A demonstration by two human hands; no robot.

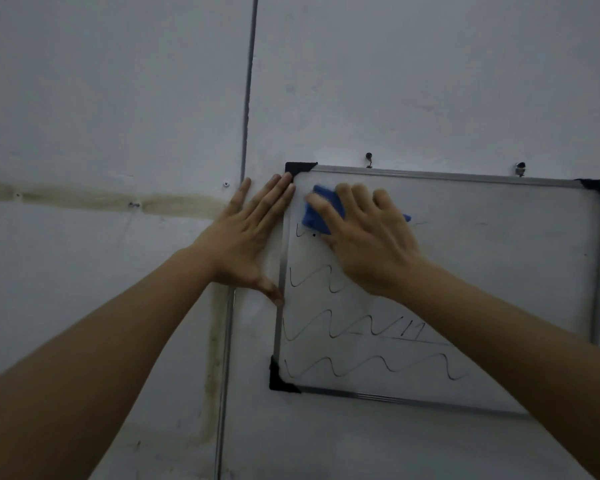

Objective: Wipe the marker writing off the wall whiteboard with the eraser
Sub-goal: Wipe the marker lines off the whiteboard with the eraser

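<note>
**Q:** Where is the eraser, and how do the hands lie?

**A:** The blue eraser [321, 209] is at the upper left of the whiteboard [499, 254]. The right hand [368, 244] has its fingers spread and bent over it. The left hand [250, 244] lies flat with straight fingers on the wall and the board's left frame.

**Q:** Good practice?

**A:** Probably flat, firm pressure with the hanging board braced, in overlapping passes down through the marker writing [361, 367] below.

The board [499, 271] hung on the wall [118, 98], right of a pipe [248, 81]. The left hand [246, 237] lay flat across the board's left edge. The right hand [368, 244] held the eraser [321, 209] against its upper left, above the writing [312, 278].
</note>
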